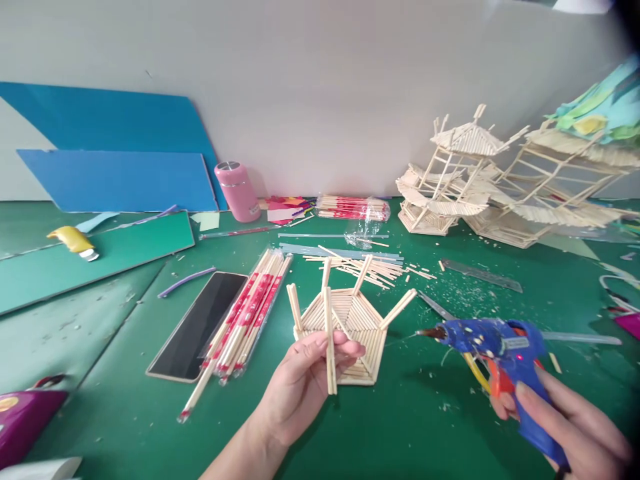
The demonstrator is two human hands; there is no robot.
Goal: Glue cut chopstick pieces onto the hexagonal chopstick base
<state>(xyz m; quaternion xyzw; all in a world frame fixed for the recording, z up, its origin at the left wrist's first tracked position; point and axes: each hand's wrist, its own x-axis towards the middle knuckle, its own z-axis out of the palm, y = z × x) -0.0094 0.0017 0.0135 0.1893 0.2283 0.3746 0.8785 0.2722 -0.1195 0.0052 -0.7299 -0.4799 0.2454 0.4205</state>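
Note:
Between the thumb and fingers of my left hand [313,363] a short post of joined wooden sticks [329,320] is held upright. A thin stick also shows near those fingertips. Just behind lies a polygonal wooden stick base [367,367], with several posts rising outward from its corners. My right hand [560,417] is wrapped round the handle of a blue hot glue gun [493,337], fingers by its orange trigger. Its nozzle points left towards the base, with a fine glue strand near the tip. A clear glue stick [583,339] protrudes from its rear.
Wrapped chopsticks [250,310] lie on a black phone-like slab [200,333] at left. Loose sticks [367,270] and scissors [435,307] lie behind the base. Stick pavilion models [467,173] stand back right; a pink flask [237,192] stands by the wall.

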